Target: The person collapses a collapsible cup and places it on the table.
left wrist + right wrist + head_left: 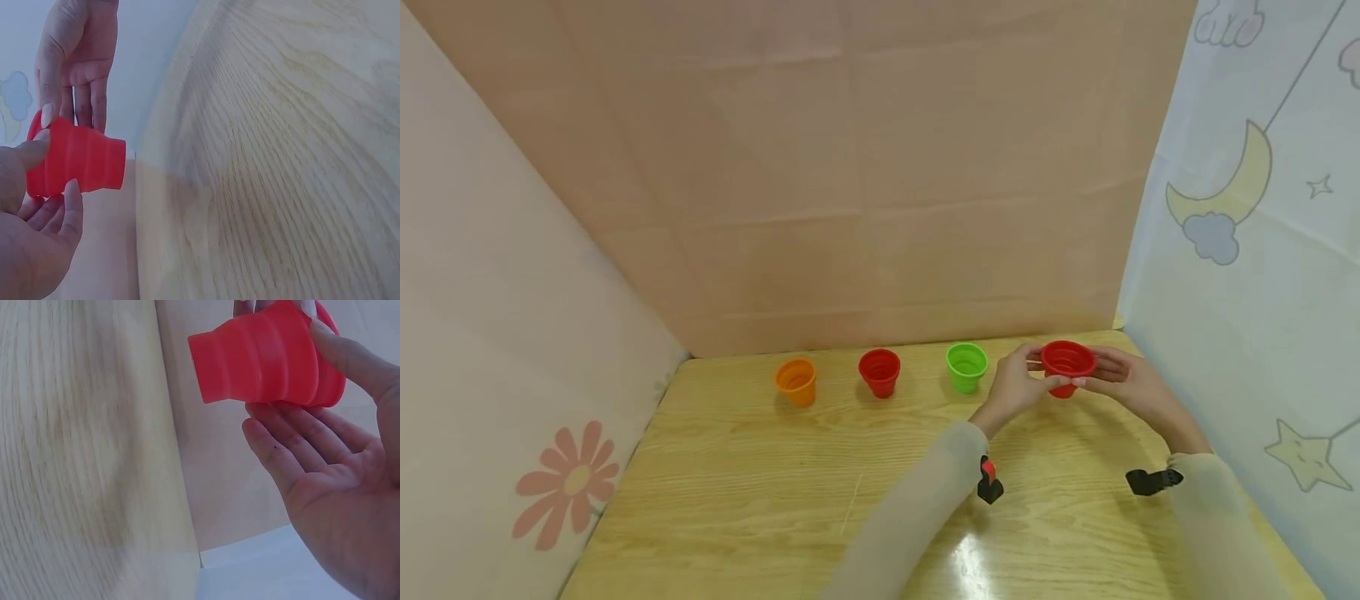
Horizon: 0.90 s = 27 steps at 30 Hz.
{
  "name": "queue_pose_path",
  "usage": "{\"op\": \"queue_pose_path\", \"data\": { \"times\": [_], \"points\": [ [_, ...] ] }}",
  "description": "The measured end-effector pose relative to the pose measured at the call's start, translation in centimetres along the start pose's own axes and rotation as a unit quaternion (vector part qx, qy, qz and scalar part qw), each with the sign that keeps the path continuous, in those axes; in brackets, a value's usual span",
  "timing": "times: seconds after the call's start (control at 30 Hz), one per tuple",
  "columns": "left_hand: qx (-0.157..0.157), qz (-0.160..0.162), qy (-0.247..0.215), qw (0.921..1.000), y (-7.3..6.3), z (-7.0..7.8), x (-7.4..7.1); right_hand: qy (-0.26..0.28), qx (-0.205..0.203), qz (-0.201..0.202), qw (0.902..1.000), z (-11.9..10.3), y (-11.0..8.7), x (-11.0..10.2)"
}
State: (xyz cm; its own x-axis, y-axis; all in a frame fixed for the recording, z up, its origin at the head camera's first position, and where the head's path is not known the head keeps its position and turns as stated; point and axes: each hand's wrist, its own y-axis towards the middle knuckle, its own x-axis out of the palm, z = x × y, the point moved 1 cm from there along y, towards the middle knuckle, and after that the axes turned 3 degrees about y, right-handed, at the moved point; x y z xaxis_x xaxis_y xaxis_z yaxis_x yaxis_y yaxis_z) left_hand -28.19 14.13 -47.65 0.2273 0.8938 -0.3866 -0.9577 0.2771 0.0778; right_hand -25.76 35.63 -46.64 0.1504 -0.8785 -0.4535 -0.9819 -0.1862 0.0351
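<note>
Between both hands a red collapsible cup (1067, 360) is held upright above the table's right part, its ribbed wall extended. My left hand (1017, 387) grips its left side, thumb near the rim and fingers around the wall. From the other side my right hand (1131, 387) grips it too, thumb at the front by the rim and fingers behind. In the left wrist view the cup (81, 159) shows stepped rings and a narrow base apart from the wood. The right wrist view shows the right fingers (312, 440) along the cup's wall.
A green cup (966, 367), a second red cup (880, 372) and an orange cup (797, 382) stand in a row on the wooden table (737, 500), left of the hands. A beige backdrop (850, 208) rises behind; a patterned wall (1225, 333) stands close on the right.
</note>
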Motion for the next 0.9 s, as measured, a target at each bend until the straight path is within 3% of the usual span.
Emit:
{"op": "queue_pose_path", "data": {
  "times": [0.4,0.67,0.9],
  "points": [
    [0.032,0.001,-0.028,0.9991,-2.7,-0.2,-2.4,-0.014,-0.02,-0.002,0.9997,-2.7,-1.5,1.7],
    [0.03,-0.005,-0.049,0.9983,-4.4,-0.8,-5.0,-0.015,-0.062,-0.007,0.9979,-4.4,-2.1,4.4],
    [0.038,-0.009,-0.064,0.9972,-5.6,-1.7,-8.1,0.021,-0.076,-0.018,0.9967,-5.6,-1.6,6.6]
  ]
}}
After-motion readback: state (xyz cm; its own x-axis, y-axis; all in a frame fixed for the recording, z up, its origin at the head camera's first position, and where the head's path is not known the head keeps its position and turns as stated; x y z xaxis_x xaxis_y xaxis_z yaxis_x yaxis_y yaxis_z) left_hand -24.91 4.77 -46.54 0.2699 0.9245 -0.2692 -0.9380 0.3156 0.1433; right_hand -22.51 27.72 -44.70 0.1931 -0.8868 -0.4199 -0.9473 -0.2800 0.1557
